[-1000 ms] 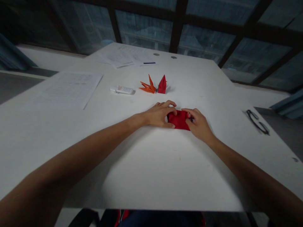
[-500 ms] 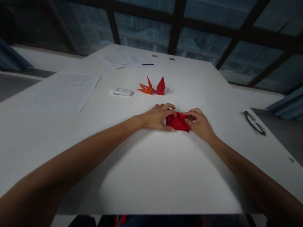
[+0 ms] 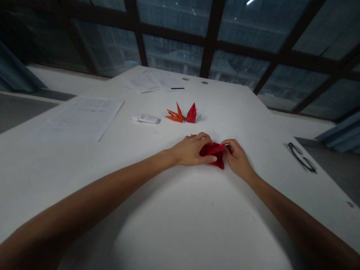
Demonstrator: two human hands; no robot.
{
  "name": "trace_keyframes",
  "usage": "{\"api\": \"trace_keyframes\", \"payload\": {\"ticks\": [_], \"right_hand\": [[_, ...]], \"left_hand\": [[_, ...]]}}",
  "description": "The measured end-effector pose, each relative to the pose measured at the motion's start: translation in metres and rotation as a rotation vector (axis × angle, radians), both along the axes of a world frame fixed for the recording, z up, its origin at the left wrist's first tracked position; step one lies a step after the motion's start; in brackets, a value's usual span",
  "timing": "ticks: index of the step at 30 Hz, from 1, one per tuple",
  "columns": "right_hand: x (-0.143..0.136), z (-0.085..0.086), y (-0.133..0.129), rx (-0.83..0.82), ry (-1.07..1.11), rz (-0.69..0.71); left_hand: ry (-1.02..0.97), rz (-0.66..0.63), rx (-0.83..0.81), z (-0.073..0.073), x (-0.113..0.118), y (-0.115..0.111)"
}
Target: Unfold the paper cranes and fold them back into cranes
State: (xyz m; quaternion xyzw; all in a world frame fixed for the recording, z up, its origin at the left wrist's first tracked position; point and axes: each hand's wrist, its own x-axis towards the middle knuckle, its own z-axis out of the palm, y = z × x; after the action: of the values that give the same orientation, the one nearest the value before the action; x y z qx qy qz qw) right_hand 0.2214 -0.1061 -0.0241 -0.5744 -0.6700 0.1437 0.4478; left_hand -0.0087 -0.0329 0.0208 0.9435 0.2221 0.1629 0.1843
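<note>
Two bare hands work a folded sheet of red paper (image 3: 218,150) on a white bench (image 3: 180,210). The left hand's (image 3: 194,150) fingers, partly spread, press its left side; the right hand's (image 3: 237,159) fingers pinch its far right edge, nearly closed.

The paper (image 3: 215,149) that my left fingers (image 3: 206,140) and right fingers (image 3: 226,142) hold is plain red, darker in its folds. One origami piece (image 3: 176,115) is orange; the folded piece (image 3: 191,114) beside it is red. My bench (image 3: 174,202) is white, and so are the printed sheets (image 3: 81,116), patterned with faint grey lines. The small plastic case (image 3: 145,119) is white with reddish and greyish markings. I see black-framed glasses (image 3: 301,157), blue curtains (image 3: 341,129) and dark brown window bars (image 3: 208,47).
</note>
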Motion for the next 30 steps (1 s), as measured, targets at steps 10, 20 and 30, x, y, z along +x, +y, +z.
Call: {"api": "trace_keyframes", "payload": {"ticks": [10, 20, 30], "right_hand": [[-0.017, 0.003, -0.009, -0.014, 0.089, -0.101], [-0.024, 0.005, -0.016, -0.058, 0.003, -0.103], [-0.025, 0.007, -0.02, -0.013, -0.132, -0.111]], "left_hand": [[-0.116, 0.296, -0.102, 0.004, 0.01, -0.002], [-0.309, 0.392, -0.363, -0.006, 0.007, 0.011], [-0.343, 0.442, -0.371, -0.007, 0.007, 0.014]]}}
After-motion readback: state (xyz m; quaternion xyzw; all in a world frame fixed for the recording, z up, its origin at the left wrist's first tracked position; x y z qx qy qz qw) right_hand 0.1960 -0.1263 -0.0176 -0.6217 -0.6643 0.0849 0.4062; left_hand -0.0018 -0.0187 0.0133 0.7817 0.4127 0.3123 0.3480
